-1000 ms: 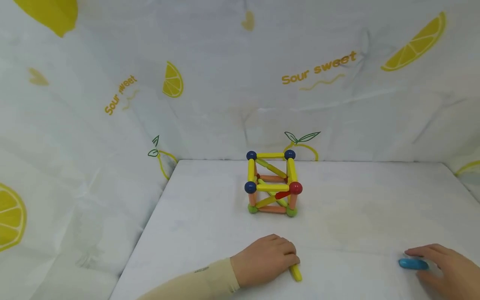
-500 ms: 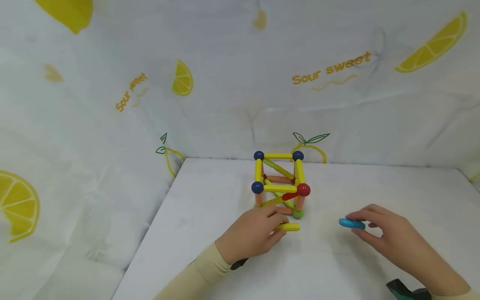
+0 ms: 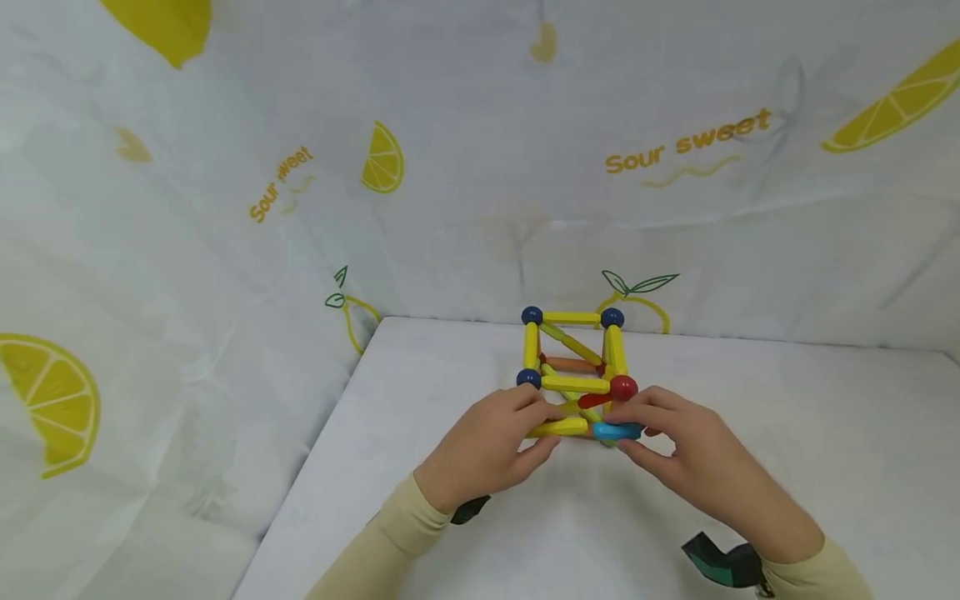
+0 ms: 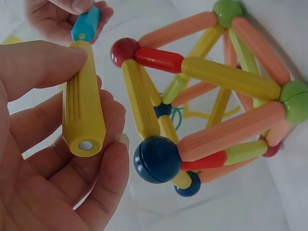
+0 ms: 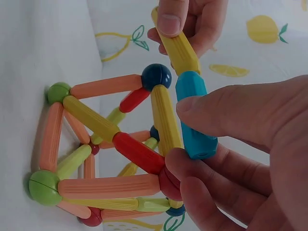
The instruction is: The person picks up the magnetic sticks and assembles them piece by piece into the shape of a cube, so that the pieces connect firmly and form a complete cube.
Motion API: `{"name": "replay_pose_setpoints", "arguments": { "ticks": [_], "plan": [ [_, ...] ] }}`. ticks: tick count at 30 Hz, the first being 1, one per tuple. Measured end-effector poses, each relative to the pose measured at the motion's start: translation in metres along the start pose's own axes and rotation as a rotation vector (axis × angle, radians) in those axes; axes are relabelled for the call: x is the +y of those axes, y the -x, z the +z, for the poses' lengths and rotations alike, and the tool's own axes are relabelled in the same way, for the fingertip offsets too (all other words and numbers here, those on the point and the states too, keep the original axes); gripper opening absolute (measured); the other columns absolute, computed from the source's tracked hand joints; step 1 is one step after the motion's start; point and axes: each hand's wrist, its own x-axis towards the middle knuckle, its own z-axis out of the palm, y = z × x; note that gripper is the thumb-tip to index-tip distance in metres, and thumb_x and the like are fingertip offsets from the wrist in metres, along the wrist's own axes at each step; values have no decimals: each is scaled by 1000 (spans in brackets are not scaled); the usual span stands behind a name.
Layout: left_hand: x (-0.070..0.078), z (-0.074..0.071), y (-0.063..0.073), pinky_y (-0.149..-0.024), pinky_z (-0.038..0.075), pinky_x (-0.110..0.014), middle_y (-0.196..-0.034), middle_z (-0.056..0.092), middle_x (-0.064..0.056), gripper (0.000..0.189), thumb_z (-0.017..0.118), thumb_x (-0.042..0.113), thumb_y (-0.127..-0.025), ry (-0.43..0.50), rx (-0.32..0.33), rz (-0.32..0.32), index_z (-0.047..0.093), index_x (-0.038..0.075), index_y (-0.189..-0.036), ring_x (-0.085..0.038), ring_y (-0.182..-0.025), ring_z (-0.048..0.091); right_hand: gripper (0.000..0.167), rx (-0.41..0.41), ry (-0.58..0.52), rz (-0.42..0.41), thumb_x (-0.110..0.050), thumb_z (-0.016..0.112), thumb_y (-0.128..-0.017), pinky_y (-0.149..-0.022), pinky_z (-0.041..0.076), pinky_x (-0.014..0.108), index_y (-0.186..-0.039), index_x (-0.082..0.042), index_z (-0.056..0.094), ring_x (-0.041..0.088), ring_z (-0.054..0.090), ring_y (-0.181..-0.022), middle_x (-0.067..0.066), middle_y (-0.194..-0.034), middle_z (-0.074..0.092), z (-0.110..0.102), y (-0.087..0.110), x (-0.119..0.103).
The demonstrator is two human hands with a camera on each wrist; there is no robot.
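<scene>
My left hand point(image 3: 487, 446) pinches a yellow magnetic rod point(image 4: 84, 101) between thumb and fingers. In my right hand point(image 3: 686, 446) is a shorter blue magnetic rod point(image 5: 195, 115), also pinched. The two rods meet end to end in the right wrist view, forming one line. Just behind them stands a cube of magnetic rods and balls point(image 3: 576, 384), with yellow rods along the top and orange ones on the uprights and base. A red ball point(image 3: 623, 388) marks its near right top corner; a dark blue ball point(image 4: 157, 159) marks the near left one. Diagonals cross its sides.
The cube rests on a white-covered table point(image 3: 787, 450). Behind and to the left hangs a white cloth point(image 3: 465, 125) printed with lemons and lettering. Dark straps point(image 3: 723, 562) show under the wrists.
Both hands have lifted their rods off the table and come together in front of the cube. The blue rod has moved far left, and its end now meets the yellow rod's.
</scene>
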Motion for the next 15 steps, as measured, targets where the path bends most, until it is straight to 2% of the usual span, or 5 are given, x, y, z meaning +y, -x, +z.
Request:
{"name": "replay_pose_setpoints", "arguments": {
  "ticks": [7, 15],
  "plan": [
    [3, 1, 0, -76, 45, -12, -107, 64, 8, 31, 73, 37, -105, -6, -6, 29, 75, 20, -131, -4, -86, 52, 39, 6, 2, -19, -19, 94, -84, -75, 58, 20, -117, -34, 79, 8, 63, -94, -14, -108, 67, 2, 1, 0],
    [5, 4, -1, -80, 48, -13, -108, 67, 9, 32, 74, 34, -104, -4, 33, 52, 73, 21, -134, -5, -88, 55, 42, 58, -15, -78, -14, 93, -85, -82, 61, 22, -118, -33, 75, 4, 66, -96, -18, -110, 70, 3, 1, -1]
  ]
}}
